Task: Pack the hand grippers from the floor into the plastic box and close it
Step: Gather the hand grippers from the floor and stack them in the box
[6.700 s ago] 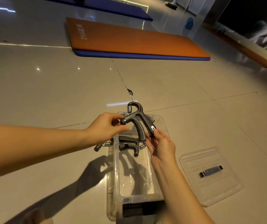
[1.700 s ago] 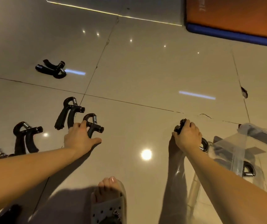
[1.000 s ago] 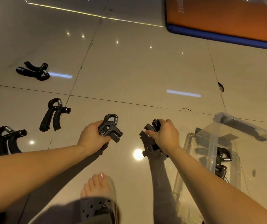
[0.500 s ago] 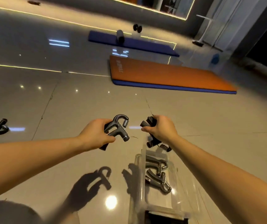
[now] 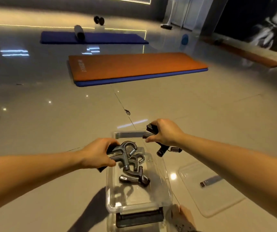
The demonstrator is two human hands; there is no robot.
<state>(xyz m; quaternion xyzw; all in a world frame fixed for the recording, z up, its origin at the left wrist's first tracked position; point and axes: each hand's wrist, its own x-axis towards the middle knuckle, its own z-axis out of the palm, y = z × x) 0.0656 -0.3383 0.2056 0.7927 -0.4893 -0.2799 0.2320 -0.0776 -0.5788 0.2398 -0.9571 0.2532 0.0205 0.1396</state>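
A clear plastic box (image 5: 166,195) stands open on the tiled floor in front of me. Two dark hand grippers (image 5: 134,177) lie inside it. My left hand (image 5: 97,154) grips another hand gripper (image 5: 125,152) by its handles, just above the box's left rim. My right hand (image 5: 164,132) holds a second gripper (image 5: 161,148) above the box's far right corner, spring end hanging down. The clear lid (image 5: 209,190) lies flat on the floor to the right of the box.
An orange mat (image 5: 134,66) lies further out on the floor, a blue mat (image 5: 92,38) with a roller behind it. A dark latch piece (image 5: 209,180) rests on the lid. My sandalled foot (image 5: 183,218) is at the box's near right corner.
Both hands picked a gripper off the floor at the left and carried it over the box. The view swung right and down onto the box.
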